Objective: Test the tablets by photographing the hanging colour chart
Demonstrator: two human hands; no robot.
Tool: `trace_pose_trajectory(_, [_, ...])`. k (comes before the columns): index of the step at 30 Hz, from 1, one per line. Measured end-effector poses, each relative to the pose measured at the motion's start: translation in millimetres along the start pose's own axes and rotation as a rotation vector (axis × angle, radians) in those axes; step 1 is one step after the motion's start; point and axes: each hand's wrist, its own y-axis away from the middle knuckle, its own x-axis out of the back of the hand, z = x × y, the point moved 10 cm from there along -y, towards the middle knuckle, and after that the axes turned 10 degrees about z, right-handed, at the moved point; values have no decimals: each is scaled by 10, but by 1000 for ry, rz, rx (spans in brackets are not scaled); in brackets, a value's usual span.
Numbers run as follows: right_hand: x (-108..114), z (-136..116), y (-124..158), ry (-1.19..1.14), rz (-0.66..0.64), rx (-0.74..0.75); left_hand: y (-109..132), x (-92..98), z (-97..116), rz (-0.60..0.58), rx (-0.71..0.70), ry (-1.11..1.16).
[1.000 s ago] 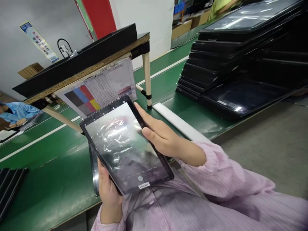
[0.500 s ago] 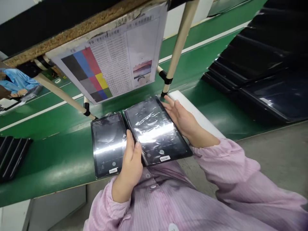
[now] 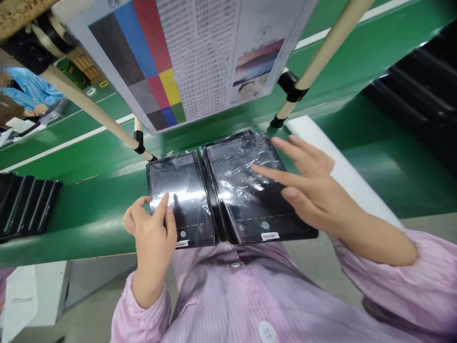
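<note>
Hidden or unclear: chart (image 3: pixel 185 52) cut off at its top, its print too small to read; glare on crinkled plastic wrap masks both screens; white labels at the near ends unreadable; right hand (image 3: pixel 314 195) covers part of the right tablet's (image 3: pixel 246 200) right edge; dark trays (image 3: pixel 421 90), right of the chart, blurred and cut off. Left tablet (image 3: pixel 185 190) and right tablet: flat on the green worktop (image 3: pixel 89 209) just below the chart, side by side, long edges touching or nearly so; long axes run from the person toward the chart, far ends leaning slightly left; label ends nearest the person, at or just past the worktop's edge. Left hand (image 3: pixel 152 233): below and left of the chart, grips nothing, forefinger out with its tip on the left tablet's screen, other fingers curled. Right hand: below and right of the chart, fingers spread, grips nothing, forefinger stretched over the right tablet's screen; contact cannot be told. Hands well apart. White strip (image 3: pixel 360 186): on the worktop, just right of the right tablet. Person in blue (image 3: pixel 24 90): far left of the chart, partly cut off.
</note>
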Motion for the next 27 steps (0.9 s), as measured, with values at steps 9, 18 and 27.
trace_pose_trajectory(9, [311, 215, 250, 205, 104, -122, 4, 53, 50, 85, -110, 39])
trace_pose_trajectory(18, [217, 148, 267, 229, 127, -70, 77, 9, 356, 39, -218, 112])
trace_pose_trajectory(27, [391, 243, 312, 87, 253, -136, 73, -46, 471, -32, -210, 77])
